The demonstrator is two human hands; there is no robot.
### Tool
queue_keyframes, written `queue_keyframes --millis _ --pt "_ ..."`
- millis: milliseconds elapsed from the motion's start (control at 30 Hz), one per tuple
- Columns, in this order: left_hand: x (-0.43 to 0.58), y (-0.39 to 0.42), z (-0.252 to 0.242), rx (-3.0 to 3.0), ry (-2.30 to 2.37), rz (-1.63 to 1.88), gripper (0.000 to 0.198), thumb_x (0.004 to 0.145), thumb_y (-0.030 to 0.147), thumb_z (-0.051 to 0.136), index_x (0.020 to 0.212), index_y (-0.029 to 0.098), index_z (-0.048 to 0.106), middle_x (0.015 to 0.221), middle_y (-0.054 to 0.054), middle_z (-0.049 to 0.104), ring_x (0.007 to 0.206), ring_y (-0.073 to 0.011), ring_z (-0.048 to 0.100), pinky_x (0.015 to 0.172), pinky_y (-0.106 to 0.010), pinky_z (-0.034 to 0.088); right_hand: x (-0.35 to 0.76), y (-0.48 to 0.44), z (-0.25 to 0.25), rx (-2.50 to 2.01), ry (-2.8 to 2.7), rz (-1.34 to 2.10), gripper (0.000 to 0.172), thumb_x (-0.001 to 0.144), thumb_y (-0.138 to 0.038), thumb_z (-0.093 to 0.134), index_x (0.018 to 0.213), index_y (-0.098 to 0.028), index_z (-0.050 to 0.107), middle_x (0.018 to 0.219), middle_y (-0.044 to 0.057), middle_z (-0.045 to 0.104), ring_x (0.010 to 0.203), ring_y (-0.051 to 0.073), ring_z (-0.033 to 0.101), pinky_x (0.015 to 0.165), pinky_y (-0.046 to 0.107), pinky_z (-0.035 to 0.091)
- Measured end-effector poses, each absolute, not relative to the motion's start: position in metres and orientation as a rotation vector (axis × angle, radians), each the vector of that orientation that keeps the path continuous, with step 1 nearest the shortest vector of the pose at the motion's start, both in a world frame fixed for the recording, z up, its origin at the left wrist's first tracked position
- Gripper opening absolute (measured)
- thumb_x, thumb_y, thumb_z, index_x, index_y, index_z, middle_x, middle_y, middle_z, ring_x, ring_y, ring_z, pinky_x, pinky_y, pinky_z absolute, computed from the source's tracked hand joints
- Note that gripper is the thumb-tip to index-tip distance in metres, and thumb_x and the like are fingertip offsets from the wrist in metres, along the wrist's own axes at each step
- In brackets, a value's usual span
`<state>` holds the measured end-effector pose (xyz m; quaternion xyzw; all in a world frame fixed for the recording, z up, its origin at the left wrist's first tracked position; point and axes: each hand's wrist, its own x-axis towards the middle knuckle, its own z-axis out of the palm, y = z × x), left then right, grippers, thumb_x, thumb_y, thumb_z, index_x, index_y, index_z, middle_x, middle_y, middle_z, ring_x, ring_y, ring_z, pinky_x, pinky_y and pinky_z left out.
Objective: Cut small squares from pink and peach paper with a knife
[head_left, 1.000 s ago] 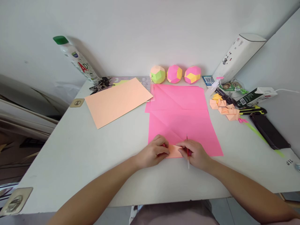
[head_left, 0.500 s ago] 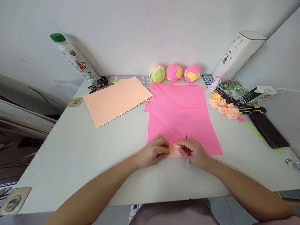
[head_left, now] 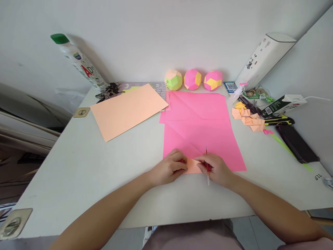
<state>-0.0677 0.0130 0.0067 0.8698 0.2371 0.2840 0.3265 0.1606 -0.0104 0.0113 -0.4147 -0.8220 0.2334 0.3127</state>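
White table (head_left: 104, 166): left hand (head_left: 172, 168) pinches one peach slip (head_left: 193, 166); right hand (head_left: 217, 170), seemingly, one stick (head_left: 207, 168).

Left hand (head_left: 173, 168): pinching small peach paper (head_left: 193, 166) at left;
Right hand (head_left: 215, 169): at its right end, gripping slim red stick (head_left: 208, 168);
Paper balls (head_left: 193, 79): three in a row

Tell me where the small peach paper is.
In the head view, the small peach paper is just right of centre, between the left hand and right hand, at the pink paper's near edge.
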Motion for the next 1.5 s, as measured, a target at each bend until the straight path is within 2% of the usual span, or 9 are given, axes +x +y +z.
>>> queue_keyframes --millis 633,933,1133,1500 --pt "-0.0674 0.0128 0.0070 2.277 0.613 0.751 0.021 0.089 0.008 0.049 0.076 0.017 0.063 0.088 -0.006 0.055 0.089 -0.0173 0.047 0.079 -0.032 0.045 0.1611 -0.0105 0.0111 -1.113 -2.167 0.649 0.013 0.092 -0.022 0.049 0.096 -0.020 0.061 0.062 -0.001 0.055 0.056 0.012 0.046 0.055 0.025 0.042" --pt "-0.0673 0.0130 0.0119 2.366 0.603 0.704 0.022 0.089 0.007 0.047 0.074 0.016 0.061 0.088 -0.007 0.056 0.085 -0.0167 0.049 0.075 -0.030 0.044 0.1628 -0.0106 0.0105 -1.151 -2.139 0.658 0.012 0.089 -0.021 0.052 0.097 -0.022 0.060 0.065 -0.001 0.055 0.058 0.013 0.050 0.056 0.025 0.045" --pt "-0.0683 0.0130 0.0132 2.439 0.595 0.676 0.024 0.090 0.008 0.045 0.074 0.017 0.061 0.088 -0.006 0.057 0.084 -0.0168 0.051 0.081 -0.033 0.043 0.1632 -0.0090 0.0126 -1.130 -2.154 0.654 0.012 0.090 -0.020 0.050 0.098 -0.022 0.059 0.067 0.000 0.057 0.059 0.013 0.052 0.056 0.025 0.046" --pt "-0.0674 0.0140 0.0108 2.504 0.549 0.645 0.021 0.091 0.011 0.047 0.086 0.018 0.066 0.093 -0.009 0.057 0.088 -0.0184 0.051 0.079 -0.033 0.045 0.1634 -0.0101 0.0084 -1.127 -2.206 0.582 0.013 0.090 -0.017 0.049 0.094 -0.021 0.060 0.069 0.001 0.054 0.058 0.013 0.050 0.054 0.025 0.045"
